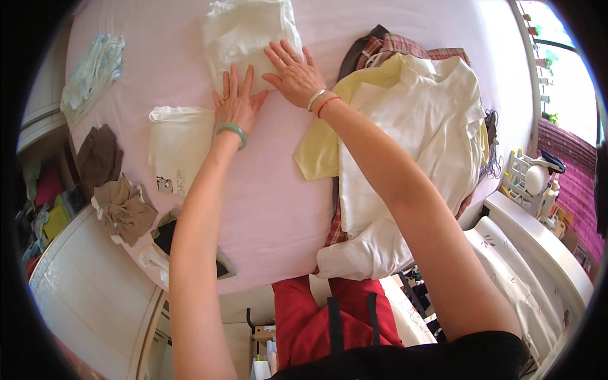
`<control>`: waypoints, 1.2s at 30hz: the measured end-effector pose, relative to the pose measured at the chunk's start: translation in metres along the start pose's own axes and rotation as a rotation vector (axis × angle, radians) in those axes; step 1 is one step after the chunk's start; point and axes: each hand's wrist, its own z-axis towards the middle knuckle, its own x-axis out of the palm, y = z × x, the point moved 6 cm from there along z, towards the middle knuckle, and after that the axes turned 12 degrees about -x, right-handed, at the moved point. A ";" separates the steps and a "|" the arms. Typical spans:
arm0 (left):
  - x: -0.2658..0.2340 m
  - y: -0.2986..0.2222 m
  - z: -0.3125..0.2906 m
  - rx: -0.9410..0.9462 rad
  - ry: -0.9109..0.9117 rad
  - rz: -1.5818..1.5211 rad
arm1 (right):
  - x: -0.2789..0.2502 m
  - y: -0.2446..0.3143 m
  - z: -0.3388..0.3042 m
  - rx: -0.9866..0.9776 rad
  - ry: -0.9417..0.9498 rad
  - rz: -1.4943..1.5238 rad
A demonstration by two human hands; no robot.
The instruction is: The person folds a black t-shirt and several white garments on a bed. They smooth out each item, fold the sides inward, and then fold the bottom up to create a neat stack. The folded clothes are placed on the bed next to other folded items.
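Both my hands reach across a pink-sheeted bed (266,209) to a folded white garment (250,35) at its far middle. My left hand (237,104), below a green bangle, has its fingers spread, the tips at the garment's near edge. Flat and with fingers apart, my right hand (294,73) touches the near right corner of the same garment; a silver bangle and a red cord circle that wrist. Left of my left forearm lies another folded white garment (183,136) with a small dark print. To the right, white shirts (405,139) lie spread over a pale yellow garment (321,149).
Plaid clothing (415,45) shows beneath the shirts. Along the bed's left side lie a light blue bundle (95,73), a dark brown cloth (99,155) and a tan bundled garment (125,210). A dark flat object (225,266) sits at the near edge. Right stands a white cabinet (538,240).
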 end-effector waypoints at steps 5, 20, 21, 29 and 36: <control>0.006 -0.056 -0.064 0.148 -0.142 -0.408 | -0.071 0.009 -0.055 0.095 -0.167 0.301; 0.044 -0.225 -0.104 0.207 0.133 -0.636 | -0.174 -0.118 -0.246 0.484 -0.394 0.230; 0.046 -0.226 -0.107 0.212 0.112 -0.614 | -0.173 -0.121 -0.249 0.505 -0.395 0.249; 0.044 -0.231 -0.104 0.035 0.227 -0.694 | -0.156 -0.111 -0.253 0.629 -0.414 0.495; 0.033 -0.245 -0.156 0.283 0.199 -0.769 | -0.164 -0.101 -0.239 0.518 -0.492 0.276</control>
